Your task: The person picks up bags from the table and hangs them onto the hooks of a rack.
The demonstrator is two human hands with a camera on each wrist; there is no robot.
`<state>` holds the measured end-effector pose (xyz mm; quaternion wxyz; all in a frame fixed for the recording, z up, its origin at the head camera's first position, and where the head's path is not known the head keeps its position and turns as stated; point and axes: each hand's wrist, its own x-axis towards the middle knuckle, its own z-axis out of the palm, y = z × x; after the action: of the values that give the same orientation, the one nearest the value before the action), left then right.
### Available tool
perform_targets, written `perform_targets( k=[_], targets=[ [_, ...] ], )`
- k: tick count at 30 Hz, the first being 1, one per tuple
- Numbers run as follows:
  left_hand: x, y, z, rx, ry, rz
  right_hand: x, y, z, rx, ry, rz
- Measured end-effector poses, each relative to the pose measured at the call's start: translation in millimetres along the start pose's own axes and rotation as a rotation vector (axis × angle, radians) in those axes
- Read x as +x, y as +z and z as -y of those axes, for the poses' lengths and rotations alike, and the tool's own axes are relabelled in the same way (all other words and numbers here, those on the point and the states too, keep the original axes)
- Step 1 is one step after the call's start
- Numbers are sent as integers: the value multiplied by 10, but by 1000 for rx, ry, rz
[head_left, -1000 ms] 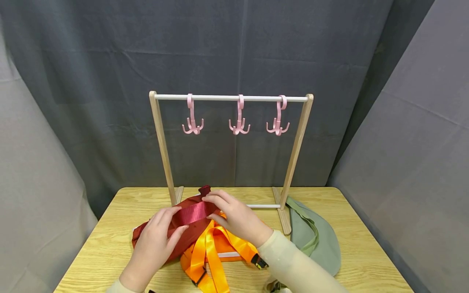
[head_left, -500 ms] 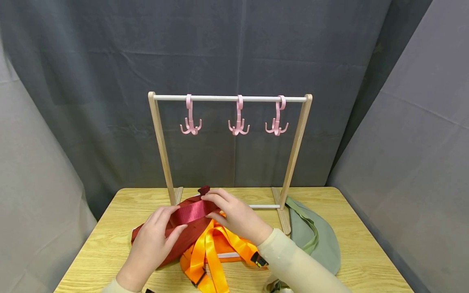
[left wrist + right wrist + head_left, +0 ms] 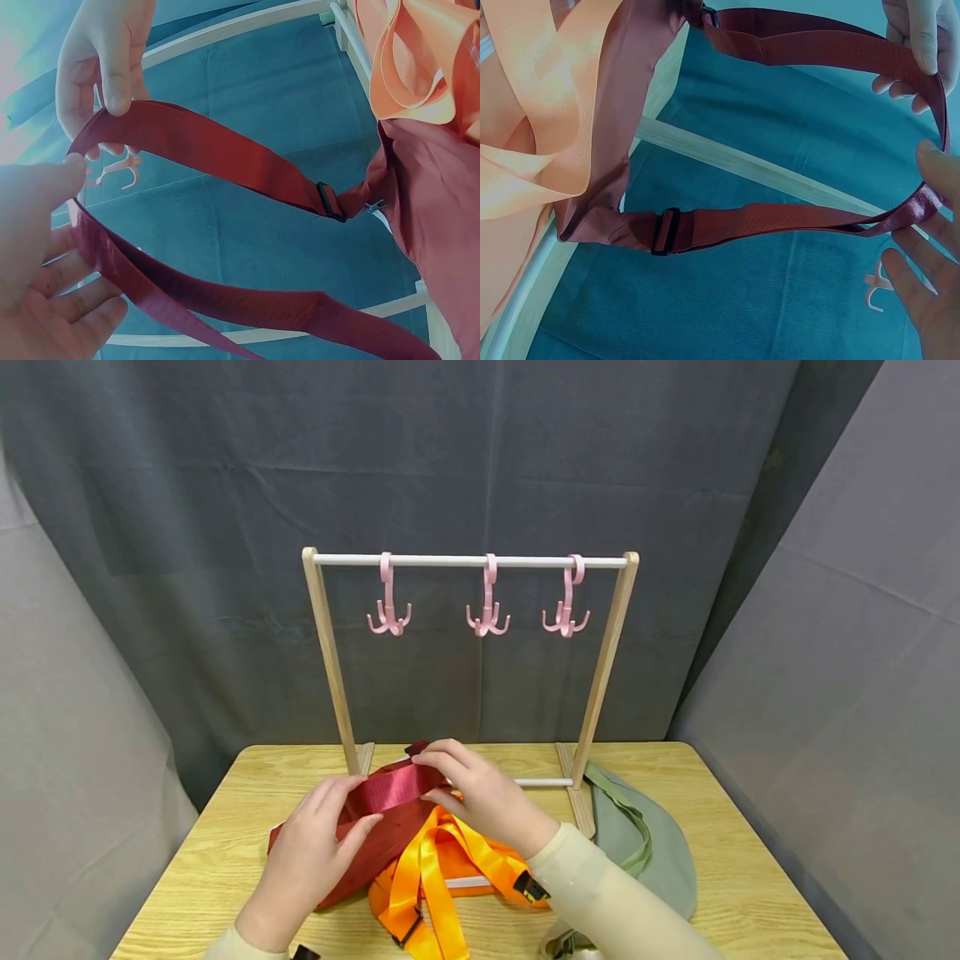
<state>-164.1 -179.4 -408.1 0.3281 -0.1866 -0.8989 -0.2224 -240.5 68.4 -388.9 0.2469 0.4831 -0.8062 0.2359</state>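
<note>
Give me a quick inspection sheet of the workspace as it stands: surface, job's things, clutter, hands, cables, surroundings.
Surface: wooden table, bags lying on its near half.
Job's things: red bag on the table, its red strap lifted in a loop; rack behind with three bare pink hooks.
Clutter: orange bag beside the red bag; green bag by the rack's right foot.
Hands: left hand and right hand each pinch the red strap.
Cables: nothing seen.
Surroundings: grey cloth backdrop on three sides.
</note>
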Motion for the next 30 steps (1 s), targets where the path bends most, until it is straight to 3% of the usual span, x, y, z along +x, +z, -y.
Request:
perform_targets(
  k=[30],
  targets=[
    [304, -190, -21, -14, 35, 55, 159, -177, -81, -64, -38, -46]
  ],
)
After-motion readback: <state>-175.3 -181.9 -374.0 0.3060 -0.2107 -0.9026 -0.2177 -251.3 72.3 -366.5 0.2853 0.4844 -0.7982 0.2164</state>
